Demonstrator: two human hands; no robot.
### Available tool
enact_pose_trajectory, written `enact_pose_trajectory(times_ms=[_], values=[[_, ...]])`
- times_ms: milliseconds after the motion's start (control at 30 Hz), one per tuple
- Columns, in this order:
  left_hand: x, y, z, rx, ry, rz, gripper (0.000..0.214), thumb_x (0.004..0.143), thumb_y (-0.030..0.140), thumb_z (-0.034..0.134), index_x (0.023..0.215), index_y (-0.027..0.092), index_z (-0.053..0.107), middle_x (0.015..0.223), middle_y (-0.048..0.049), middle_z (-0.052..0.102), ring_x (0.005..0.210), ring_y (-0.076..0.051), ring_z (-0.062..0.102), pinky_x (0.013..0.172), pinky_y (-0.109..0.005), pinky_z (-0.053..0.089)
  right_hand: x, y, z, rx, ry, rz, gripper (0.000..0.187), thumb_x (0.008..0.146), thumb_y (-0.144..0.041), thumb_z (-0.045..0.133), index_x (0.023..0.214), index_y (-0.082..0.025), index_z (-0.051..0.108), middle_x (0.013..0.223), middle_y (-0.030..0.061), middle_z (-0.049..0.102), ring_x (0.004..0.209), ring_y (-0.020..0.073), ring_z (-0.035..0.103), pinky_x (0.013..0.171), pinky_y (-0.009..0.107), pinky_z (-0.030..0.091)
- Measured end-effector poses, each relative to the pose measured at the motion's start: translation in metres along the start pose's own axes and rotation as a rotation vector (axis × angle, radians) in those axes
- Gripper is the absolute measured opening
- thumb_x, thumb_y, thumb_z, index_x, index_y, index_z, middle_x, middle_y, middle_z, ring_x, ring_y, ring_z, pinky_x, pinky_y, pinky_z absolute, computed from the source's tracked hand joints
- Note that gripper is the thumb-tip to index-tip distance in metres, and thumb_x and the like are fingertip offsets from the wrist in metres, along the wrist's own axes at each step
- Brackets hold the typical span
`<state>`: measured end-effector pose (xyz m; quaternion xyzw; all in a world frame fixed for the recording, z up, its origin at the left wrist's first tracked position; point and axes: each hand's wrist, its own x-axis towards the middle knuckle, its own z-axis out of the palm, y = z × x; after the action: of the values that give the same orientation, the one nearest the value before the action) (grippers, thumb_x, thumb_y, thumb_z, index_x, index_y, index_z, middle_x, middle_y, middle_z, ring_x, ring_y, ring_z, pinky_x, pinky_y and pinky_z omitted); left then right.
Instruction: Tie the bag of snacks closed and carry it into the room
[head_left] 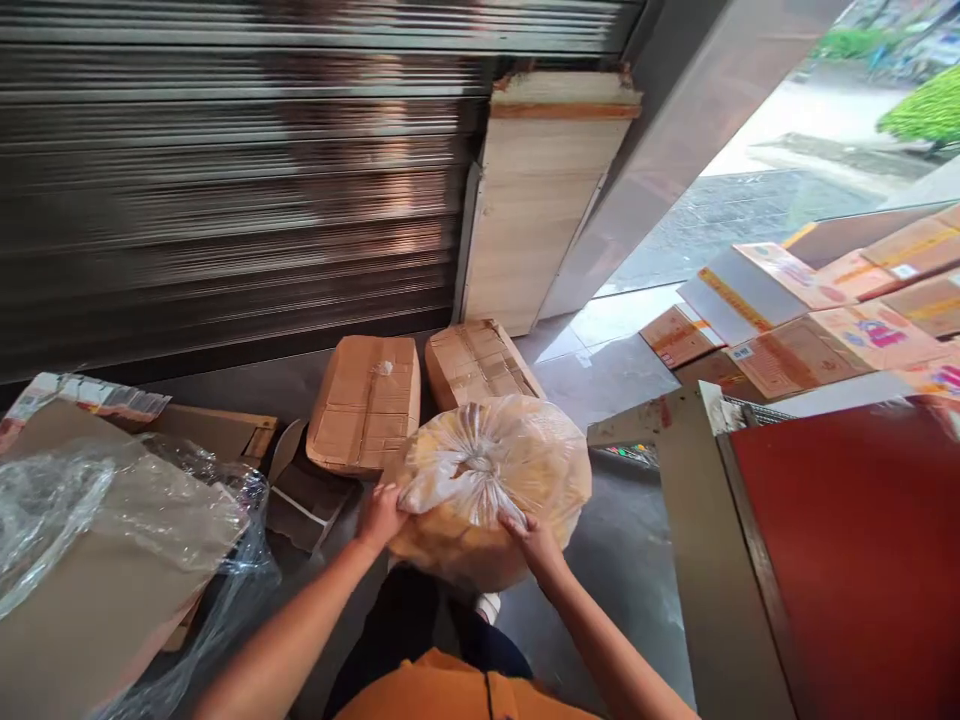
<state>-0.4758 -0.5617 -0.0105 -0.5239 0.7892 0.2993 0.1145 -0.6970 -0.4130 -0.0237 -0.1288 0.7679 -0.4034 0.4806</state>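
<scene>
Plastic-wrapped bundle (pixel 487 490) sits between left hand (pixel 381 518) and right hand (pixel 534 545). Just behind it, two taped cardboard parcels (pixel 365 405) lie side by side on the floor (pixel 622 570), just in front of a roller shutter (pixel 225 190). Wooden board (pixel 544 200) stands at the shutter's right end. Left of the hands: flat carton in plastic film (pixel 97 540), overlapping other cardboard. Right: large panel (pixel 847 560) nearest, printed cartons (pixel 817 310) piled beyond it.

No legible words or numbers anywhere; only pink lettering (pixel 879 336) and yellow bands (pixel 750 300) on stacked printed cartons (pixel 802 355) at right, too small and blurred to read, plus an unreadable small white label (pixel 904 271).
</scene>
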Motion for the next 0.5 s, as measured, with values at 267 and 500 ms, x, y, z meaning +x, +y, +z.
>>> enact_pose_trajectory(times_ms=[267,500], values=[[-0.053,0.117,0.026,-0.053,-0.143,-0.154,0.025,0.083,0.028,0.053,0.095,0.016,0.070,0.094,-0.0134,0.070,0.088,-0.024,0.065,0.070,-0.028,0.042,-0.023,0.019,-0.094,0.323,0.221,0.165,0.049,0.044,-0.052,0.072,0.073,-0.015,0.057,0.052,-0.0025,0.051,0.045,0.0126,0.045,0.044,0.025,0.036],[-0.103,0.192,0.063,-0.224,-0.450,-0.032,0.019,0.073,0.033,0.062,0.084,0.022,0.074,0.087,-0.0088,0.072,0.089,-0.025,0.066,0.075,-0.030,0.045,-0.017,0.039,-0.170,0.262,0.499,0.094,0.052,0.038,-0.043,0.076,0.055,-0.019,0.033,0.047,-0.0087,0.034,0.045,0.0042,0.028,0.042,0.020,0.022]])
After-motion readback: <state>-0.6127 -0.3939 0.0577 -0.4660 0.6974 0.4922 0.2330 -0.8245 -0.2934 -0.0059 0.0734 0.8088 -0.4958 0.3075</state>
